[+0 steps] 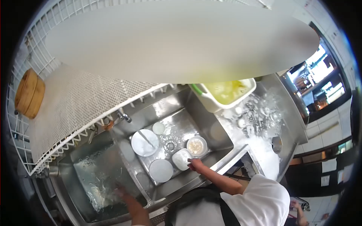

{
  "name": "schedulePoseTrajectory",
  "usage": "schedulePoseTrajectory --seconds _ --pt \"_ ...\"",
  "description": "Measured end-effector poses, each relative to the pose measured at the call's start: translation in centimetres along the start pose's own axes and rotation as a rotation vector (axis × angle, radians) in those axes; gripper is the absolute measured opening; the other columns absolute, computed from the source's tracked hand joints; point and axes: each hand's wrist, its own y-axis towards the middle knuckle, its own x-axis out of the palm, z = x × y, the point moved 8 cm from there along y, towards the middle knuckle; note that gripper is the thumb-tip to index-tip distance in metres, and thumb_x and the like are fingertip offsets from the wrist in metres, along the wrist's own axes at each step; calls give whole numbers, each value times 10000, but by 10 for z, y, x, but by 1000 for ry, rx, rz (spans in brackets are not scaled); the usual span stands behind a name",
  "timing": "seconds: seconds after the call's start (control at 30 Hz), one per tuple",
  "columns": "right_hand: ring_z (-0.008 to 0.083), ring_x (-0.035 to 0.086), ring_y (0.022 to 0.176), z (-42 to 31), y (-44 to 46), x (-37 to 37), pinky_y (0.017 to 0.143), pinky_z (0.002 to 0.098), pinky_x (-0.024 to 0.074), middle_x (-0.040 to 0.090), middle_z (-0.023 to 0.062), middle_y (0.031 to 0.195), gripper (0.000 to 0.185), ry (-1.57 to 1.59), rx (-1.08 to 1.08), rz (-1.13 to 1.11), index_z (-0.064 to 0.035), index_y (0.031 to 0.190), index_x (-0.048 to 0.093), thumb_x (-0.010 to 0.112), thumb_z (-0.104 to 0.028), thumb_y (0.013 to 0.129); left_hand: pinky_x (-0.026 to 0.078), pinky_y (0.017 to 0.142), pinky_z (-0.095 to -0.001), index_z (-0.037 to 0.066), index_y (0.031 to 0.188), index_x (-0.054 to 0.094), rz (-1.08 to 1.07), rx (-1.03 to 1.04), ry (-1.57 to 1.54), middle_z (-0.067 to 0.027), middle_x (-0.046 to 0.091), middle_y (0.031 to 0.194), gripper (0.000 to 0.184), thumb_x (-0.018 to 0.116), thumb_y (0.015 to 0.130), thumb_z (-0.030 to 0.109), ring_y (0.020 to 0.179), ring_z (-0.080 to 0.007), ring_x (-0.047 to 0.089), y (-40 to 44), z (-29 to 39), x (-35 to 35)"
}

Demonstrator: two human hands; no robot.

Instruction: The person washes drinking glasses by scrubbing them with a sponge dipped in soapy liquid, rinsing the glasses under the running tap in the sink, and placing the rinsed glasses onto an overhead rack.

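My right hand is closed on the edge of a white squarish dish over the right basin of the steel sink. Just beyond the dish sits a round white bowl with pale food remains in it. A round plate lies to the dish's left, and farther back are a white plate under the spout and a small round dish. My left hand is in the water of the left basin, near a splashing, foamy patch. Its fingers are blurred and partly hidden there.
A white tub of yellow-green liquid stands behind the right basin. Foam covers part of the right counter. A wire shelf overhangs the sink, holding a bamboo steamer. Another person's arm shows at lower right. A blurred oval hides the upper area.
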Motion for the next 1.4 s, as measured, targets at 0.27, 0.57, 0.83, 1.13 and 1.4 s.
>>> schedulePoseTrajectory --seconds 0.27,0.57,0.83,1.13,1.4 --pt "116 563 613 -29 -88 -64 545 264 470 636 81 873 231 193 -236 -49 -50 1085 592 569 -221 930 238 1126 -477 27 1448 314 -114 937 1404 -136 353 1478 593 407 970 365 1370 -331 315 -15 46 -4" --pt "153 613 762 -19 -67 59 699 316 546 611 87 929 385 262 12 -591 -96 1195 542 577 -370 927 400 1033 -440 14 1315 456 -543 440 -136 -141 518 1301 416 509 923 143 1168 -277 519 -87 119 145" --pt "217 628 922 -135 -68 41 757 369 546 621 98 1098 403 449 -753 -766 -27 1221 516 564 -313 941 433 979 -480 145 1226 515 -1160 -349 -597 -61 550 1197 438 628 806 97 1013 -220 591 -313 109 463" --pt "213 586 1080 -32 -187 -294 879 344 514 554 137 1257 488 318 -417 -458 -11 1348 444 536 -297 964 579 695 -319 14 1212 522 -1402 314 -250 -121 605 1095 468 703 781 35 892 -233 647 -477 397 650" --pt "190 635 886 2 -266 -510 726 306 525 637 129 1057 403 313 -545 309 -5 1258 530 559 -253 941 532 557 -264 -8 1066 610 -1051 910 573 -64 619 772 345 731 751 62 641 -149 632 -506 470 798"
